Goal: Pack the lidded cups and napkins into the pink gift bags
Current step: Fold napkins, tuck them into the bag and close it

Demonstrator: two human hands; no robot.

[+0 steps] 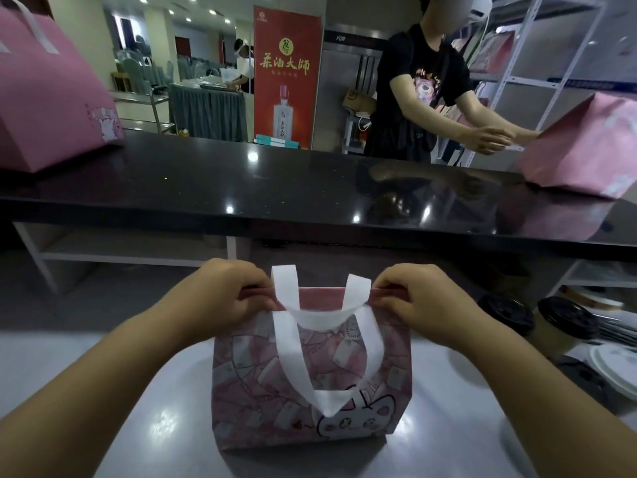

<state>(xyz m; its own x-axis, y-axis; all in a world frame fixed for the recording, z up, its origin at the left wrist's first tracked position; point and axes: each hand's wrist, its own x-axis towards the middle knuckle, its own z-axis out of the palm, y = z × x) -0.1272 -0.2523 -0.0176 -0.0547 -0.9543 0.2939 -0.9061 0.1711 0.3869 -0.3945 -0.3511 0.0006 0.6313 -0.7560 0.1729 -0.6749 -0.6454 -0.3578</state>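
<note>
A pink gift bag [262, 384] with white handles and a cartoon animal print stands upright on the grey work surface [103, 381] in front of me. My left hand [227, 294] pinches the left end of its top rim. My right hand [417, 298] pinches the right end, so the mouth is pressed nearly closed. Whatever is inside the bag is hidden. Two cups with black lids [565, 317] stand at the right edge, beside a white lid [617, 367].
A black counter [275, 188] runs across ahead, above my surface. On it a pink gift bag [44, 98] stands at the far left and another pink bag [586, 146] at the right, held by a person [420, 94] in a black shirt. Metal shelving [551, 39] stands behind.
</note>
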